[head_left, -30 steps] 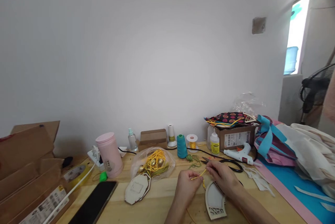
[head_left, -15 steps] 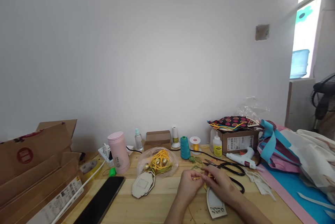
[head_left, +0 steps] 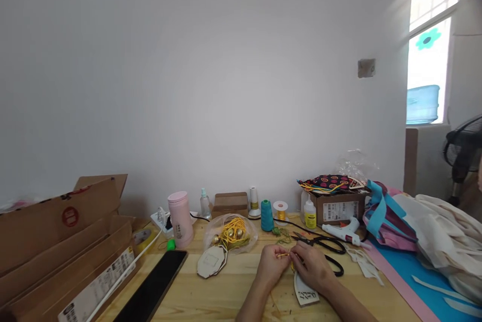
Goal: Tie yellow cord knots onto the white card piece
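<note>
My left hand (head_left: 271,265) is closed, with thumb and forefinger pinching a thin yellow cord (head_left: 283,254). Close beside it, my right hand (head_left: 315,267) is closed too, its fingertips on the same cord and nearly meeting the left ones. Partly under my right hand is a pale fan-shaped piece (head_left: 307,296) with dark cut-out marks along its lower edge; its top is hidden by the fingers. A strand of cord trails down below my left hand. Black-handled scissors (head_left: 333,244) lie just beyond my right hand, partly covered by it.
A plastic bag of yellow cord and gold bells (head_left: 235,234), a pale octagonal piece (head_left: 211,261) and a phone (head_left: 154,287) lie to the left. Behind stand a pink bottle (head_left: 181,221), a teal thread cone (head_left: 267,216) and a glue bottle (head_left: 310,214). A glue gun (head_left: 342,231) lies right.
The whole view has shifted a little as the head moved. My right fingers have curled in closer to the left ones, and the hand covers more of the fan-shaped piece.
</note>
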The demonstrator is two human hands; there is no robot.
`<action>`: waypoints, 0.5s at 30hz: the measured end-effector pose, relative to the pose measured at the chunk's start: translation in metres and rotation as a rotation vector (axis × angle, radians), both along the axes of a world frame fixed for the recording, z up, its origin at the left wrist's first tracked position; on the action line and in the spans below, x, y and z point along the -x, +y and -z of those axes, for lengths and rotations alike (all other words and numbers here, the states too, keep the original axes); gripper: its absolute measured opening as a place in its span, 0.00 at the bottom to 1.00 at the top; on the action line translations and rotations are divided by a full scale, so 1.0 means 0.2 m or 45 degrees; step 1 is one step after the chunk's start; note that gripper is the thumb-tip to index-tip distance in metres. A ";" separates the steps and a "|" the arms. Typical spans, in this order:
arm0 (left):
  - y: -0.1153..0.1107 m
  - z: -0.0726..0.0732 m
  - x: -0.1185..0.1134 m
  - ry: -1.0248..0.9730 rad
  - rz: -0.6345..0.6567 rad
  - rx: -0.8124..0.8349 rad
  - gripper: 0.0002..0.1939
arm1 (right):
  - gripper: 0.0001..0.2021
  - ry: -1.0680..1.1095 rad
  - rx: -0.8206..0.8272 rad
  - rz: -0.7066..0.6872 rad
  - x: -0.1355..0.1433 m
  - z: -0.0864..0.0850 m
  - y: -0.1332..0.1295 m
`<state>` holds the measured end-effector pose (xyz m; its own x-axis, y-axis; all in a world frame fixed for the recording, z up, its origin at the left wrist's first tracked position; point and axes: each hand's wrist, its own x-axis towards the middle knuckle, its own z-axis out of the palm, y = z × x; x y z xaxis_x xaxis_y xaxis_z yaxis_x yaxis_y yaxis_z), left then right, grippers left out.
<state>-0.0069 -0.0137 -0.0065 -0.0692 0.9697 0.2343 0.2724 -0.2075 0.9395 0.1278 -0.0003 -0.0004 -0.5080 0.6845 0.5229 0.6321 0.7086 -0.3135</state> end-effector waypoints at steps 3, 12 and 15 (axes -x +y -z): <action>-0.02 -0.02 -0.01 0.000 -0.014 -0.005 0.07 | 0.15 -0.021 -0.039 0.012 0.00 0.00 -0.01; -0.07 -0.04 -0.02 0.047 -0.104 0.021 0.07 | 0.14 -0.070 -0.114 0.058 0.00 0.00 -0.04; -0.08 -0.03 -0.02 0.083 -0.155 0.049 0.08 | 0.14 -0.067 -0.112 0.046 0.00 0.01 -0.04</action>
<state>-0.0020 -0.0293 -0.0009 -0.1731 0.9634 0.2046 0.3542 -0.1330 0.9257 0.1283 -0.0090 -0.0031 -0.5121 0.6554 0.5552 0.6715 0.7085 -0.2171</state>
